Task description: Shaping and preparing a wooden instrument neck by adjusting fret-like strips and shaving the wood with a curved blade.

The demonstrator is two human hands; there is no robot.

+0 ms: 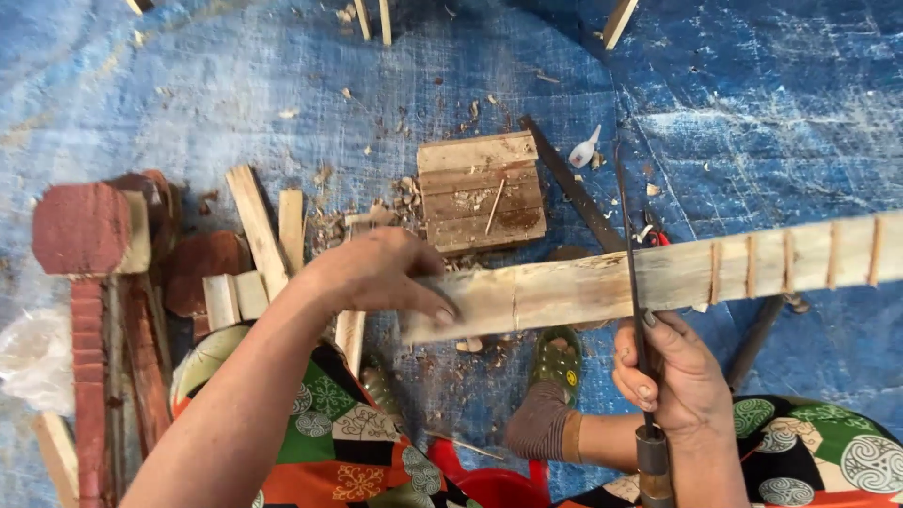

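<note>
The left hand presses flat, fingers extended, on the wooden slat, held across the lap. The right hand grips a long thin blade crossing it. Six notches mark the right portion; the left remains uncut. Below: blue tarpaulin, shavings, stacked blocks.
</note>
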